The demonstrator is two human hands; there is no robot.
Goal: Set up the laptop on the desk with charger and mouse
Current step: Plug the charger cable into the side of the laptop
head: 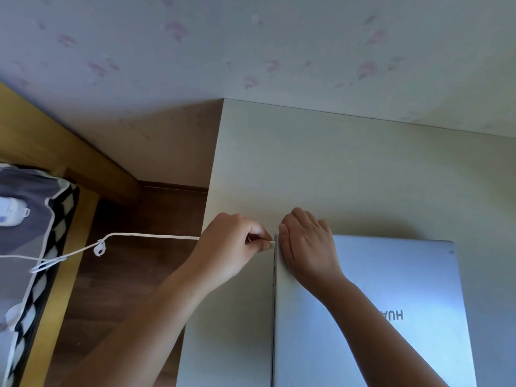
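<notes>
- Our left hand [236, 241] pinches the stiff charger plug [271, 243]; its cable [150, 236] trails limp.
- Our right hand [305, 247] lies flat, bracing the closed, smooth laptop [391, 303] on the surface [335, 163].

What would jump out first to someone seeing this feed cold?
The two hands meeting at the far left corner of the closed silver laptop on the pale desk: the left hand pinches the white charger plug against the laptop's left edge, while the right hand rests flat on the lid. The white cable trails left, off the desk toward the bed.
</notes>
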